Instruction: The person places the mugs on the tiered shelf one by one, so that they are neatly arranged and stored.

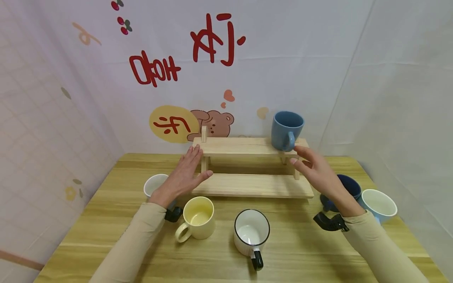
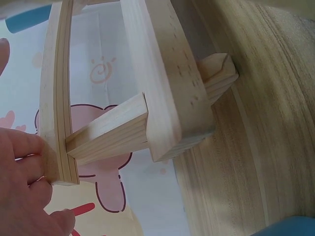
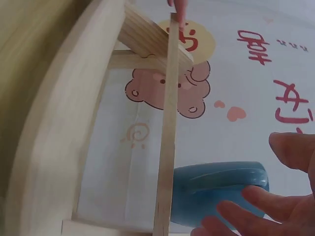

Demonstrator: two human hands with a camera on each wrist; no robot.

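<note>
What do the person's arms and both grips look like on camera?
The left sleeve and right sleeve are long, plain and beige. A black fitting shows at the left wrist, another black piece at the right. The left grip and right grip are bare hands, ungloved.

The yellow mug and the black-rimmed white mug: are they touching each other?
Apart: the head view shows bare wood-grain tabletop between the yellow mug and the black-rimmed white mug.

A blue tapered mug [image 1: 280, 135] set at the upper right of a pale two-tier wooden shelf [image 1: 244, 185]
Before the shelf, a yellow cylindrical mug [image 1: 204, 227] is placed left of a white black-rimmed mug [image 1: 250, 232].
</note>
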